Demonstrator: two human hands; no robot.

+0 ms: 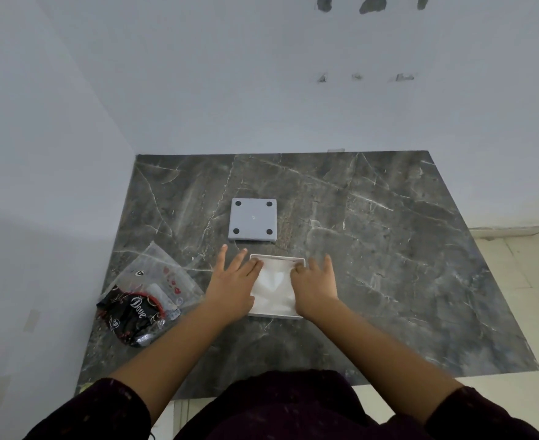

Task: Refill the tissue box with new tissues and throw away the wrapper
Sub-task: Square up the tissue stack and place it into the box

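A white box (276, 313) sits open side up on the dark marbled counter (388, 249), near the front and a little left of centre. It looks nearly square, so no long axis stands out; its edges run roughly in line with the counter's. Inside it lies a stack of white tissues (274, 287), flat and filling the box.

Both hands press down on the tissues. The left hand (233, 282) is spread flat, fingers apart, palm over the box's left edge, with the fingertips pointing away toward the wall. The right hand (314, 287) lies over the right side, its fingers curled in at the far corner of the tissues; neither hand grips anything that I can make out.

Just beyond the box lies one grey square lid (252, 219), upside down, with four black round feet at its corners.

Left of the left hand, near the counter's edge, lie two wrappers: a clear one (157, 274) with small red prints, and a black one (133, 315) marked "Dove", overlapping it at the front.
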